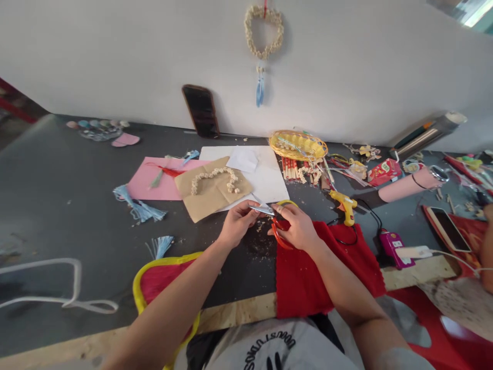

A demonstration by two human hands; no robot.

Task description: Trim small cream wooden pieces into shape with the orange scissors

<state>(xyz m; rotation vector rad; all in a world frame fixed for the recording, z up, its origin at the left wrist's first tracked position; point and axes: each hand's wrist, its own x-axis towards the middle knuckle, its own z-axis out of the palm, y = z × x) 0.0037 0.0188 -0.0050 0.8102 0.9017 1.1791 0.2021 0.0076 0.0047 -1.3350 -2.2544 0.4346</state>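
Observation:
Red-handled scissors [279,234] are gripped in my right hand [298,226], their metal blades pointing left toward my other hand. My left hand [239,223] is closed in a pinch at the blade tips; whatever lies between its fingers is too small to make out. Just beyond, a curved string of cream beads or pieces [215,173] rests on brown paper [192,200]. Small pale scraps are scattered on the dark table below the scissors. Red cloth [300,282] lies under and beside my right hand, hanging over the table's edge.
A yellow glue gun [347,206], purple power adapter [396,247] and pink bottle [414,184] stand to the right, near a yellow basket [298,145]. Blue tassels [140,207] lie left. A phone [201,111] leans on the wall. Another person's arm shows at far right.

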